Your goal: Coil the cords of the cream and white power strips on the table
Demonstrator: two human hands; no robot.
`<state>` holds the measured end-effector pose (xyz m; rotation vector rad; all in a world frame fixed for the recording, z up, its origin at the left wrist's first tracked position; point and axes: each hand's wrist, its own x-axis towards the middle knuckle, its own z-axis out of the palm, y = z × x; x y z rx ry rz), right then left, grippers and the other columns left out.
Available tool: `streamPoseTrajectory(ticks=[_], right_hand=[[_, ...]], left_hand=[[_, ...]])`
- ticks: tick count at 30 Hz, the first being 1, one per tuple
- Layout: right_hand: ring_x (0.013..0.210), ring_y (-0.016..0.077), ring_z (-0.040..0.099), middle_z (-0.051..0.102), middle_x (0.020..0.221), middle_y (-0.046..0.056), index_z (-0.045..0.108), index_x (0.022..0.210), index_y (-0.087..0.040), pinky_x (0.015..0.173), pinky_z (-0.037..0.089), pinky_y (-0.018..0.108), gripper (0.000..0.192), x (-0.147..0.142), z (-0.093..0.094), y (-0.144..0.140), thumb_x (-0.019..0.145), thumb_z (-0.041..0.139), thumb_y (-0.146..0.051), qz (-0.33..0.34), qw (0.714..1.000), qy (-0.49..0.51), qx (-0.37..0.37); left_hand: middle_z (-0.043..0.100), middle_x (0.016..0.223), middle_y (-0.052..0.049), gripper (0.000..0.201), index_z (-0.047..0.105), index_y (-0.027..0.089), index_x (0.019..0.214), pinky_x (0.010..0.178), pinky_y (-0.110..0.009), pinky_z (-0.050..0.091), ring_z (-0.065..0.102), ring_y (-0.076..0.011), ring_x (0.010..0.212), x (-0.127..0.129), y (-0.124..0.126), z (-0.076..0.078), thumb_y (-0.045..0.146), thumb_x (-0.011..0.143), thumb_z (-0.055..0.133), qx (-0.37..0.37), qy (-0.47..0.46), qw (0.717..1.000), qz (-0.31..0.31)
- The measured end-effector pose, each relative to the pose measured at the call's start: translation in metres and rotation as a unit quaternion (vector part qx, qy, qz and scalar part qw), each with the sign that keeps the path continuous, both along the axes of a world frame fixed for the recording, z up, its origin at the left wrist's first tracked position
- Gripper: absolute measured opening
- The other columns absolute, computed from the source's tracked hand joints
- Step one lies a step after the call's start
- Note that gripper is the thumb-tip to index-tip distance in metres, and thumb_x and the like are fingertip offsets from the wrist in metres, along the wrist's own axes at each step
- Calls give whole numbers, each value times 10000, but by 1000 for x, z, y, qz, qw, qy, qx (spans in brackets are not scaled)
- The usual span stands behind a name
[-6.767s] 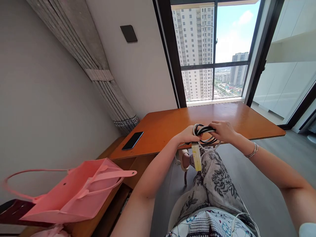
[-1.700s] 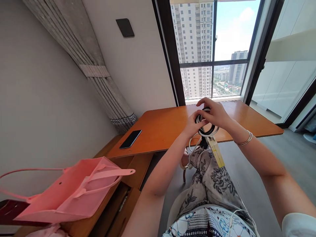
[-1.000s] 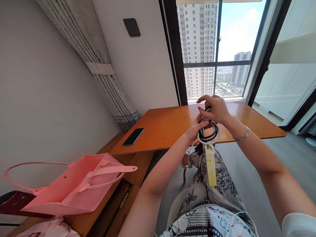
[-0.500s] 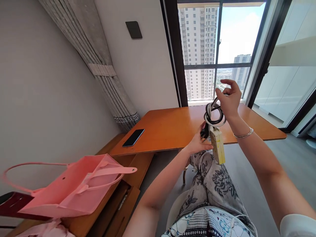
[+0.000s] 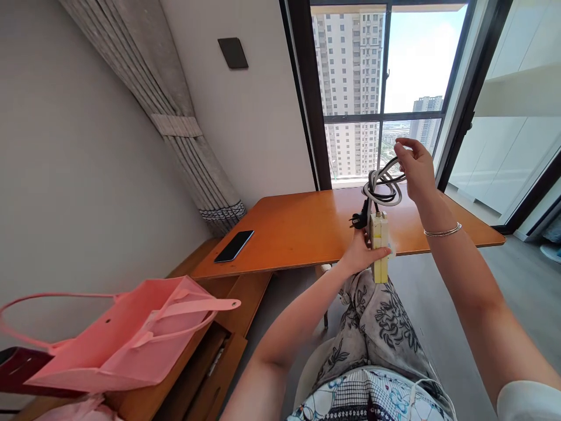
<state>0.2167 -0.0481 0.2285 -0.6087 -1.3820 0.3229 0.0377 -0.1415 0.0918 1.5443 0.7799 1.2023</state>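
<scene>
My left hand is wrapped around a narrow cream-and-yellow power strip, its thumb across the front. The strip hangs upright over my lap, at the table's near edge. A black plug sits beside its top, just above my left fingers. Over the strip, a black cable and a whitish cable lie in a loose coil, knotted near the middle. My right hand is raised on the right, thumb and fingers pinched on loops pulled out from that coil.
An orange-brown table stretches before me, with a phone at its left end. On the lower wooden surface at left stands an open pink bag, beside a dark red box. The window lies beyond the table.
My right hand has moved slightly right, drawing the loops sideways. My left hand has shifted its hold, its thumb now across the strip, which hangs straighter. The plug now points left.
</scene>
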Motion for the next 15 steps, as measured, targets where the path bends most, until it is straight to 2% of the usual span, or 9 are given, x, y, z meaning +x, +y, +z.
streamPoseTrajectory(ticks=[3,6,8,9,11,13,15], right_hand=[[740,143,594,611,919,26,612,1109,-285,579,449,260,514,7,-25,8,883,480,-728,37,994,49,-85],[846,170,634,645,1035,50,611,1132,-276,629,484,274,648,-9,-78,-7,832,423,-819,50,972,108,-202],[868,192,649,668,1018,71,632,1091,-239,662,502,297,753,-31,-115,-26,789,377,-880,138,946,82,-281],[891,202,656,678,1025,80,639,1084,-228,690,511,311,770,-44,-130,-37,772,398,-889,184,934,55,-300],[968,198,652,677,1131,83,638,1145,-245,772,521,324,681,-68,-152,-55,755,583,-800,258,916,-16,-305],[1018,190,632,660,1184,76,622,1206,-261,804,528,311,693,-88,-160,-68,667,777,-668,320,898,-81,-291],[1002,178,625,661,1167,69,610,1239,-254,811,534,299,725,-101,-160,-73,634,844,-577,367,877,-133,-281]], left_hand=[[624,981,-31,719,488,223,1049,833,-403,535,627,-219,920,-13,14,21,464,504,890,17,-67,997,35],[631,931,-11,687,506,234,1057,832,-400,532,635,-215,892,-31,32,50,500,526,850,38,-123,990,55],[641,912,-9,652,527,241,1078,837,-390,535,648,-221,907,-42,42,70,526,570,820,49,-154,985,62],[647,894,-12,622,539,240,1078,841,-385,537,655,-227,919,-47,46,80,548,603,797,52,-165,983,62],[657,856,-18,585,561,228,1081,845,-374,543,669,-234,929,-53,50,96,593,664,748,59,-188,978,65],[665,828,-24,566,584,216,1080,839,-353,551,679,-238,936,-55,49,109,618,705,715,69,-218,971,73],[671,820,-30,537,604,211,1066,823,-327,558,682,-239,948,-54,43,119,624,734,691,76,-243,964,81]])
